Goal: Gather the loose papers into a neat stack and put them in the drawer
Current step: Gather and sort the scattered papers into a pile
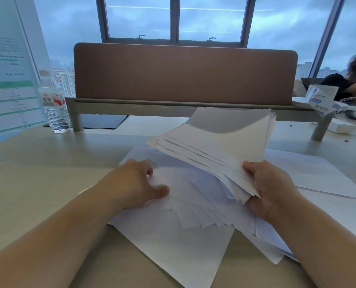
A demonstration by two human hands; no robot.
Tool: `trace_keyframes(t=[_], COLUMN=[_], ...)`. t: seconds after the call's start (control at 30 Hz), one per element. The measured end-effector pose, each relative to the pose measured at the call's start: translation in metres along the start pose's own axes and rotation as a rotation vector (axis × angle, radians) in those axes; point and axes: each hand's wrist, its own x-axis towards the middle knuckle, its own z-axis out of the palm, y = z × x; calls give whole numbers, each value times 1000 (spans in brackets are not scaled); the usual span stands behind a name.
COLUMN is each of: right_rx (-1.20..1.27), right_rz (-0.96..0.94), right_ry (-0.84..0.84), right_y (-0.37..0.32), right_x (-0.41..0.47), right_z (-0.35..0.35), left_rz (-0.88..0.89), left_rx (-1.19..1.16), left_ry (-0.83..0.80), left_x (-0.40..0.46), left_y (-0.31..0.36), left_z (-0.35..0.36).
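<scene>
Right hand (270,190) grips raised stack (218,148) (edges uneven); left hand (135,183) flat, open on loose papers (183,242).

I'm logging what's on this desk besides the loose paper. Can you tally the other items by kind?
Water bottles: 1, the clear water bottle at far left
Standing printed signs: 1, the sign at the left edge
Dark flat pads: 1, the pad under the shelf
Small white boxes: 1, the white box at right
Total: 4
</scene>
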Motion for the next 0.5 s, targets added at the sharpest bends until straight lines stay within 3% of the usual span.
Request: trace_keyframes(t=[0.27,0.5], right_rx=[8,-15], right_rz=[2,6], right_ry=[-7,-2], right_y=[0,-1], right_x=[-2,-5], right_z=[0,2], left_rz=[-134,-171], left_rx=[-161,-40], left_ry=[-15,-27], left_x=[-1,2], left_y=[5,7], left_z=[-4,2])
